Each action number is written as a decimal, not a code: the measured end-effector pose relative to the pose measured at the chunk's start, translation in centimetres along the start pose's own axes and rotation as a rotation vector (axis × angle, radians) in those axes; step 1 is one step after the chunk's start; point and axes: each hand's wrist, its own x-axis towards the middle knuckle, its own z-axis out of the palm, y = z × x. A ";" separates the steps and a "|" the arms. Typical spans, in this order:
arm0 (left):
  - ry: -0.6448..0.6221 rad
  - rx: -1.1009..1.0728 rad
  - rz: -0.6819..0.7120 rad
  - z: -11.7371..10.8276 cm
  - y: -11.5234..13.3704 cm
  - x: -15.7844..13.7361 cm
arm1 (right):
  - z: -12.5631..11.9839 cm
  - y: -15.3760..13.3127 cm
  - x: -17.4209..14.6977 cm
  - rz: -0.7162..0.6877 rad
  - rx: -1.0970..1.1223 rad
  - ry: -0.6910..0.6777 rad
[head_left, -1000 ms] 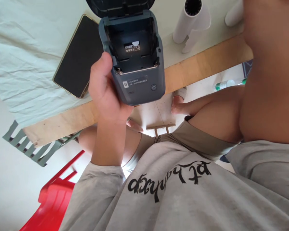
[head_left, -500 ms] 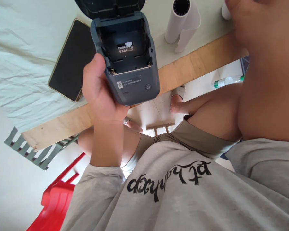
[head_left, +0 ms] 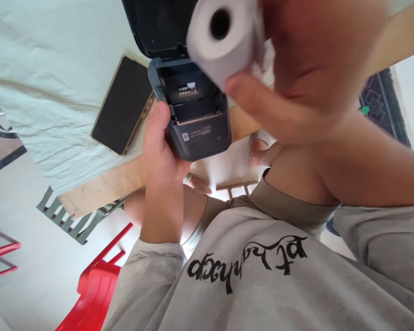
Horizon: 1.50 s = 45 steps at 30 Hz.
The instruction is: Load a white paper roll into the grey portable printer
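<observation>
Holding now: my right hand (head_left: pixel 307 78), empty half a second ago, grips a white paper roll (head_left: pixel 221 41) lifted from the table (head_left: pixel 100 188), poised above the label printer (head_left: pixel 193 105). My left hand (head_left: pixel 162 147) stays clasped round the printer, lid open, bay empty; loading looks imminent. Phone (head_left: pixel 124 105) lies beside it.

The right hand (head_left: pixel 307 69), a second ago raised empty at the right edge of the view, now grips a white paper roll (head_left: pixel 224 39) and holds it just above the open printer (head_left: pixel 193 110), its hollow core facing the camera. The roll has left its place on the table (head_left: pixel 55 82). The left hand (head_left: pixel 162 147) with the printer sits slightly lower and further right in the view. The view has shifted, showing more floor on the left and a patterned mat (head_left: pixel 382 103) on the right.
</observation>
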 end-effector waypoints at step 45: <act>-0.178 0.139 0.116 -1.9 -1.3 0.2 | 2.0 0.8 -0.6 -0.837 -0.327 -0.039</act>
